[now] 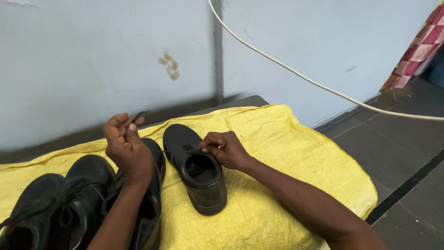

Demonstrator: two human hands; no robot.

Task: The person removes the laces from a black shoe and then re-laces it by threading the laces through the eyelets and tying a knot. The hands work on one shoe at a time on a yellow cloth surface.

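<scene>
Black shoe [196, 169] stands upright on the yellow sheet [286, 157], toe toward the wall, heel toward the person, roughly mid-sheet. Right hand [225, 149] rests on the shoe's throat at the eyelets, fingers curled shut, thumb and forefinger pinched on the lace there. Left hand [127, 146] raised just left of the shoe, fingertips pinched closed on the free end of the black lace [139, 114], which sticks up past the knuckles.

Left side crowded: a second black shoe [150, 208] lies under the left wrist, close beside the first. Two more black shoes [60, 199] sit against it toward the sheet's left edge, laces loose.

Right side open: bare yellow sheet runs from the shoe to the sheet's right edge, which drops off to a dark tiled floor [397, 153]. Pale wall [92, 55] stands close behind the sheet's far edge. A white cord [296, 74] slants across above the right side. Checked cloth [421, 46] hangs at the upper right corner.
</scene>
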